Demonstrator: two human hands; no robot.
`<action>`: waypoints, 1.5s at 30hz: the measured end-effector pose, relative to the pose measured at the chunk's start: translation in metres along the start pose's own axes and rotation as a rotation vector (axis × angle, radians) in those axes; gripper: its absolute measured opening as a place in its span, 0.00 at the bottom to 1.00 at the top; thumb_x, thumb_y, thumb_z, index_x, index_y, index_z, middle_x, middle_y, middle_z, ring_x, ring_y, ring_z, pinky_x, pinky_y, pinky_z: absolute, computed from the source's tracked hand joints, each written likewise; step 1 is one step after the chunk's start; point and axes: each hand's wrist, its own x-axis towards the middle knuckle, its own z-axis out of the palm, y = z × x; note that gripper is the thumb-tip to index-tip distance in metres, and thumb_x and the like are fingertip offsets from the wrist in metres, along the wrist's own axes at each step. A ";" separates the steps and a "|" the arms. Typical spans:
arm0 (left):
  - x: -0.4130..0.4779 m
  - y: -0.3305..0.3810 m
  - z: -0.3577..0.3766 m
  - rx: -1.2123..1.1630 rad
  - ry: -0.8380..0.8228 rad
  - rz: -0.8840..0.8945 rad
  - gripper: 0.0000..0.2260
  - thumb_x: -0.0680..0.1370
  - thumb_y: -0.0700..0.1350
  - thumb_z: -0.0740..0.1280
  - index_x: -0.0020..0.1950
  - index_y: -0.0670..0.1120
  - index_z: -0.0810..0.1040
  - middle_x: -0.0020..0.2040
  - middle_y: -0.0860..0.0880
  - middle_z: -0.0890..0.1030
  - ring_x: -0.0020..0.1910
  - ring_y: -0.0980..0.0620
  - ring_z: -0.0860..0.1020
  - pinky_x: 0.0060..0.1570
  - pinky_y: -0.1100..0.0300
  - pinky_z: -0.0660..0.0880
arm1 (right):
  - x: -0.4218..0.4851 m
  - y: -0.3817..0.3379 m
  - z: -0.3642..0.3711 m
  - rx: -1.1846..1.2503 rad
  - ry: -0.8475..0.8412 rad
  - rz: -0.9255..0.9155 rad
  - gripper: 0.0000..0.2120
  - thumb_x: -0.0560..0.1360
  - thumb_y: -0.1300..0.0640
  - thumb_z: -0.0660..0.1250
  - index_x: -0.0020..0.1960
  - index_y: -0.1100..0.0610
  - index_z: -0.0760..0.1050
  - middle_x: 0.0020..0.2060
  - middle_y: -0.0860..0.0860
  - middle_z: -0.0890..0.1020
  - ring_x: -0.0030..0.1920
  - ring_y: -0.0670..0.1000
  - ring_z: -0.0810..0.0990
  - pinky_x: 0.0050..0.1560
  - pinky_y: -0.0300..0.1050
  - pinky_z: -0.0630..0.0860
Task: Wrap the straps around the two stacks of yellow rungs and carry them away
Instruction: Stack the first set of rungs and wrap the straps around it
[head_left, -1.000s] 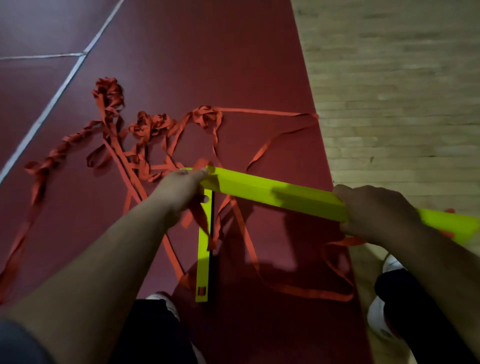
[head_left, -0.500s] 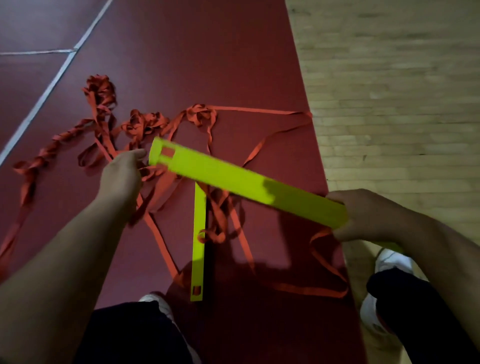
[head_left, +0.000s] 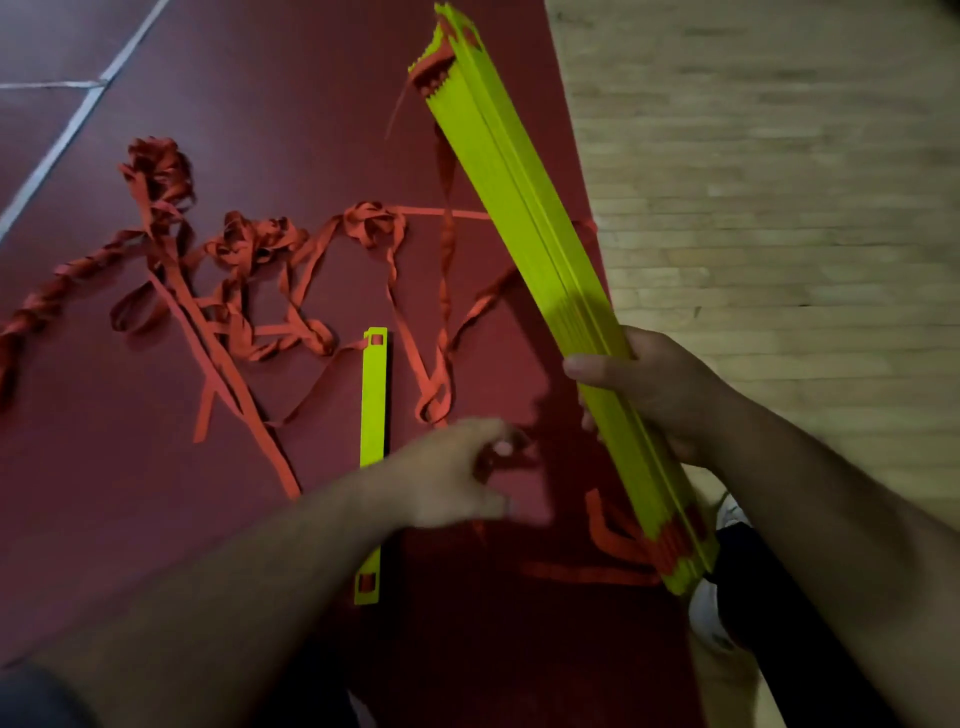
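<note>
So, R hand (head_left: 660, 395) grips stack (head_left: 519, 197), L (head_left: 447, 473) blurred

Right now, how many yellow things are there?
2. One stack of yellow sticks is gripped in the right hand, tilted up. Another yellow piece lies flat on the red floor, partly under the left arm; more may be stacked beneath it.

One stack (head_left: 524, 249), one rung (head_left: 373, 395) (straps (head_left: 249, 249) uncountable)
</note>
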 end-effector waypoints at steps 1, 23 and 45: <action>0.003 0.005 0.009 0.078 -0.020 0.051 0.32 0.70 0.46 0.78 0.71 0.50 0.71 0.63 0.50 0.74 0.61 0.54 0.74 0.55 0.74 0.66 | 0.000 -0.004 0.004 0.029 0.003 -0.010 0.26 0.64 0.47 0.79 0.56 0.60 0.75 0.37 0.59 0.79 0.33 0.56 0.79 0.33 0.50 0.76; 0.015 0.002 0.036 -0.059 0.061 0.114 0.05 0.70 0.47 0.61 0.44 0.52 0.68 0.36 0.54 0.81 0.38 0.55 0.80 0.43 0.54 0.76 | 0.012 -0.015 -0.021 0.436 -0.091 -0.080 0.18 0.67 0.58 0.71 0.56 0.59 0.76 0.36 0.56 0.78 0.32 0.54 0.79 0.36 0.48 0.78; 0.024 -0.023 -0.081 -0.120 0.647 -0.069 0.10 0.81 0.45 0.67 0.61 0.52 0.73 0.41 0.57 0.76 0.39 0.55 0.75 0.43 0.58 0.68 | 0.001 0.005 -0.005 0.081 -0.162 -0.038 0.17 0.62 0.52 0.79 0.48 0.53 0.78 0.35 0.54 0.79 0.33 0.51 0.78 0.34 0.46 0.75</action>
